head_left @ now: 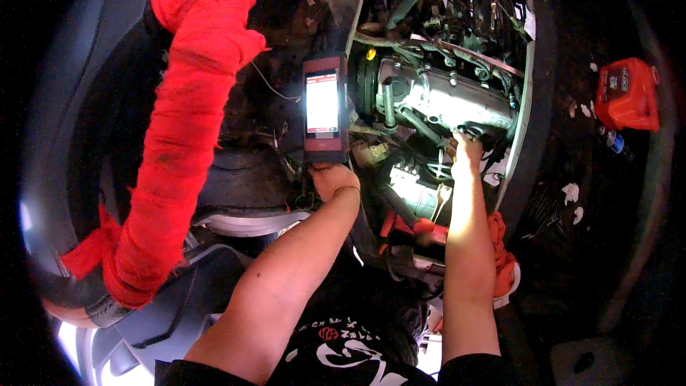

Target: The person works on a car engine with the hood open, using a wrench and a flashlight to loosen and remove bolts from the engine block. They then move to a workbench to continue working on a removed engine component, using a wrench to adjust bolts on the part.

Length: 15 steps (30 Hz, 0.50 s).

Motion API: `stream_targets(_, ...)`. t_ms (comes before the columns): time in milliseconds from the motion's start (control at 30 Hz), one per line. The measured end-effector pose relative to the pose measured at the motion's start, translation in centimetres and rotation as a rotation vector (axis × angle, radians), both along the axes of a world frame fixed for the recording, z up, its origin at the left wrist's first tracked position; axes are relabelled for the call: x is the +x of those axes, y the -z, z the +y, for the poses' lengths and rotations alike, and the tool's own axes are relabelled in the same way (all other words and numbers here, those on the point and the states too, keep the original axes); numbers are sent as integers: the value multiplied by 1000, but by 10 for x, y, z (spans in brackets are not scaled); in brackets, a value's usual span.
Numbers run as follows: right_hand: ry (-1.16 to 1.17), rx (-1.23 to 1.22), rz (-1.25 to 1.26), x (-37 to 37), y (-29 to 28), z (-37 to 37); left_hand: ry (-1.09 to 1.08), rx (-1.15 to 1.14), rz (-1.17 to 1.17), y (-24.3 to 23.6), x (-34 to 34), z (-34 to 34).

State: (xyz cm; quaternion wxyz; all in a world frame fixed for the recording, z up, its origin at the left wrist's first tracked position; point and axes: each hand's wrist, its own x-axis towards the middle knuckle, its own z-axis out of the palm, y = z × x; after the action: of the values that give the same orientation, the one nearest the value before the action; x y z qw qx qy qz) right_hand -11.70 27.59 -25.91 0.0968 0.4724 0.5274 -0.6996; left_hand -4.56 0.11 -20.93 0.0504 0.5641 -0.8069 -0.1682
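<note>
My left hand grips the lower end of a handheld diagnostic tablet with a dark red and black casing. Its lit screen faces up, mostly white with a red band. My right hand reaches into the open engine bay, fingers closed at a dark part by the near edge of the silver engine cover. What those fingers hold is too small and partly hidden. Strong light falls on the cover and my right forearm. A yellow-handled dipstick shows near the cover's far left end.
A steering wheel wrapped in red cloth fills the left side. Hoses and wires crowd around the engine. On the dark floor to the right stand a red plastic jug and scraps of white paper. Red cloth lies beside my right forearm.
</note>
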Motion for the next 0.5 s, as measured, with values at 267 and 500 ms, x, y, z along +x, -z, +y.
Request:
stream_targets(267,-51,-50,-5,1,-4,0,92,50,-254,5,0,-9)
stream_targets(500,46,-227,-71,0,4,0,-77,162,56,-32,-9,7)
